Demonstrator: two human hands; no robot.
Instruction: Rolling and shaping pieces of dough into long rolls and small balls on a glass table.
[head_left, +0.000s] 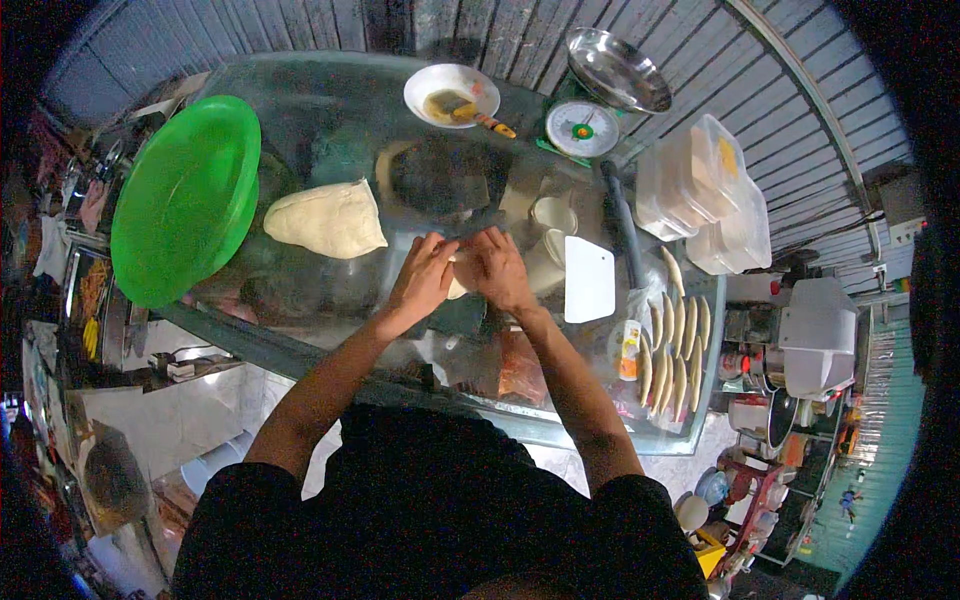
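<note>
At the middle of the glass-topped table, my left hand (424, 276) and my right hand (500, 270) come together with bent fingers. Between them they grip a small piece of dough (457, 287), mostly covered by the fingers. A large pale slab of dough (328, 219) lies to the left of my left hand. Just right of my right hand are a flat dough piece (547, 262), partly hidden by that hand, and a smaller round-ended one (554, 214) beyond it. A white dough scraper (590, 280) lies flat beside them.
Rolled dough sticks (678, 350) lie in rows at the right edge. A green basin (185, 200) stands at left. A bowl with a brush (425, 98) and a dial scale (582, 128) sit at the far side. A dark bar (622, 225) lies near plastic tubs (690, 180).
</note>
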